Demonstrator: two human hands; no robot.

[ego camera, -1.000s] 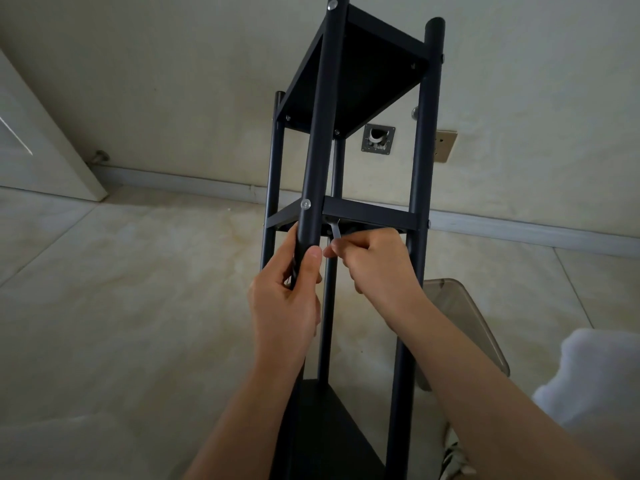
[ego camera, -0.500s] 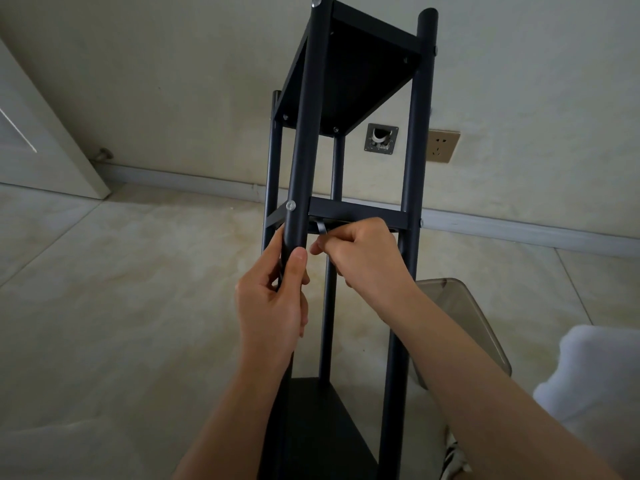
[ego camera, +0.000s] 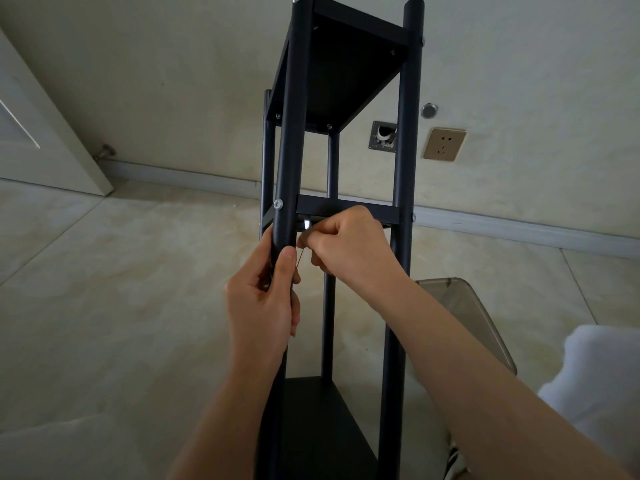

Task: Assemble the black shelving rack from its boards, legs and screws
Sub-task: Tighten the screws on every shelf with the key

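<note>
Tightening a rack screw by hand

Gripping the rack's (ego camera: 346,71) front leg (ego camera: 291,133) at centre frame, the left hand (ego camera: 263,299) wraps the tube. At its 2 o'clock, the right hand (ego camera: 349,247) pinches a small hex key (ego camera: 307,224) under the middle shelf (ego camera: 346,206).

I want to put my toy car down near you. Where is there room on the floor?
Free: the pale tiled floor left of the black shelving rack, toward the white door. Crowded: right of the rack, where a smoky clear plastic bin and white fluffy thing sit.
</note>
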